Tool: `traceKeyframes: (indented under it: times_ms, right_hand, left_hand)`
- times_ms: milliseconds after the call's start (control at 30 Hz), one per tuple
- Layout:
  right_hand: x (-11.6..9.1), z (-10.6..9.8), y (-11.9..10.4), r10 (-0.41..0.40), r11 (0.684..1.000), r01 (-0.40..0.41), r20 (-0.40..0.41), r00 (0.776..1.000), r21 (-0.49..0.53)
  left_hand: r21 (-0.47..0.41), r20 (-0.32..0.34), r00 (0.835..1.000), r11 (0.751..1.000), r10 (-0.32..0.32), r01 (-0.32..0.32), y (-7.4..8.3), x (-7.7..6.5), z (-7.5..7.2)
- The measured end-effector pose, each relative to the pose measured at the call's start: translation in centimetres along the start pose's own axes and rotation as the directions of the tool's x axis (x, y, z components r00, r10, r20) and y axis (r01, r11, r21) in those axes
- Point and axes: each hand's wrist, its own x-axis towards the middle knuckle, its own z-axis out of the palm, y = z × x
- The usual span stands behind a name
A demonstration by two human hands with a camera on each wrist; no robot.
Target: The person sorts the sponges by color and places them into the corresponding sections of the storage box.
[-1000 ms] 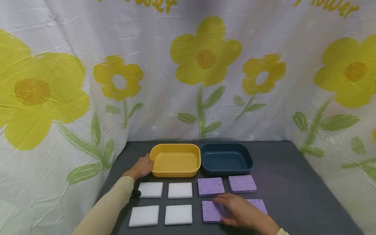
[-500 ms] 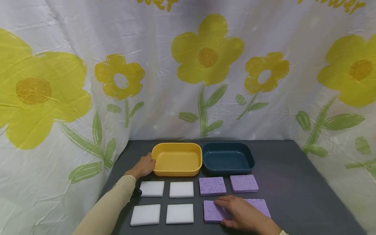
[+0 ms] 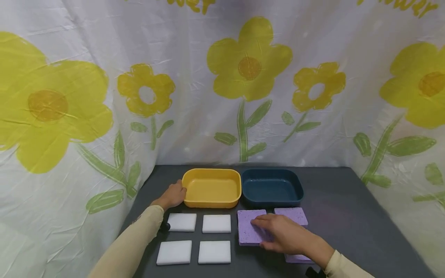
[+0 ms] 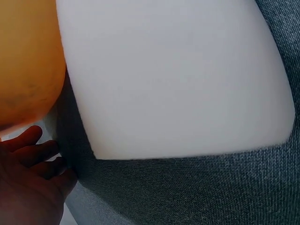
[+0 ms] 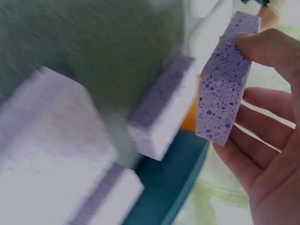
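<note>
In the head view, my left hand (image 3: pixel 175 194) touches the left outer side of a yellow tub (image 3: pixel 212 204). Its fingers curl loosely beside the tub in the left wrist view, and its thumb is hidden. My right hand (image 3: pixel 286 233) pinches a speckled purple sponge (image 3: pixel 248 231) by its edges, thumb on one side, fingers on the other. That sponge (image 5: pixel 227 79) is off the table in the right wrist view. Behind the right hand sits another purple sponge (image 3: pixel 293 214); one more purple sponge (image 3: pixel 298 259) lies partly hidden under the wrist.
Several white sponges (image 3: pixel 214 252) lie in two rows at left on the dark grey table (image 3: pixel 340 216). A dark blue tub (image 3: pixel 272 202) stands beside the yellow one at the back. A flower-printed curtain (image 3: pixel 194 135) encloses the table.
My right hand has lifted the front-left purple sponge and moved it slightly forward, partly covering the row behind. The left hand stays at the yellow tub. The head view has shifted slightly.
</note>
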Motion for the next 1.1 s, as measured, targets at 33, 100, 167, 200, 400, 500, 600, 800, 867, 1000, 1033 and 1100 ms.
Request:
traceKeyframes:
  times_ms: [33, 100, 167, 200, 400, 500, 600, 800, 867, 1000, 1033, 1100]
  right_hand:
    - [0.4, -0.4, 0.0, -0.004, 1.000, 0.004, -0.007, 1.000, -0.008]
    - [1.1, -1.3, 0.1, -0.009, 1.000, 0.009, -0.026, 1.000, -0.020]
    - [1.8, -2.1, 0.1, -0.013, 0.999, 0.012, -0.044, 0.999, -0.035]
    - [2.2, -2.5, 0.2, -0.014, 0.999, 0.013, -0.052, 0.999, -0.036]
    - [4.9, -4.9, 0.6, -0.013, 0.999, 0.009, -0.080, 0.997, -0.050]
    - [6.4, -5.7, 1.1, -0.009, 0.998, 0.003, -0.101, 0.995, -0.058]
    - [7.9, -6.4, 1.4, -0.012, 0.998, 0.004, -0.120, 0.993, -0.062]
    - [11.1, -7.0, 1.7, -0.013, 0.999, 0.008, -0.142, 0.990, -0.034]
    - [12.2, -7.2, 1.6, -0.002, 1.000, 0.000, -0.140, 0.990, -0.012]
    - [14.4, -6.9, 1.7, 0.018, 1.000, -0.016, -0.130, 0.991, 0.016]
    - [15.0, -6.6, 1.8, 0.020, 1.000, -0.018, -0.127, 0.992, 0.015]
    - [16.1, -6.1, 2.0, 0.027, 0.999, -0.025, -0.118, 0.993, 0.021]
  left_hand:
    - [0.000, 0.000, 1.000, 1.000, -0.002, 0.002, 0.0, 0.0, 0.0]
    - [0.003, 0.001, 1.000, 1.000, -0.007, 0.007, 0.0, 0.0, 0.0]
    - [0.000, 0.006, 1.000, 1.000, -0.011, 0.011, 0.1, -0.1, -0.1]
    - [-0.003, 0.008, 1.000, 1.000, -0.012, 0.012, 0.1, -0.1, -0.1]
    - [0.008, 0.001, 1.000, 1.000, -0.005, 0.005, 0.1, 0.0, -0.2]
    - [0.008, -0.001, 1.000, 1.000, -0.006, 0.006, 0.0, 0.0, -0.1]
    - [0.007, -0.002, 1.000, 1.000, -0.003, 0.003, 0.0, 0.0, -0.1]
    - [0.011, -0.017, 1.000, 1.000, 0.000, 0.001, -0.1, 0.0, 0.1]
    - [0.007, -0.020, 1.000, 1.000, -0.007, 0.007, 0.0, 0.0, 0.1]
    - [0.008, -0.028, 1.000, 1.000, -0.015, 0.015, 0.0, 0.0, 0.2]
    - [0.011, -0.028, 1.000, 1.000, -0.014, 0.014, 0.0, 0.0, 0.2]
    - [0.019, -0.028, 1.000, 1.000, -0.008, 0.008, -0.1, 0.0, 0.2]
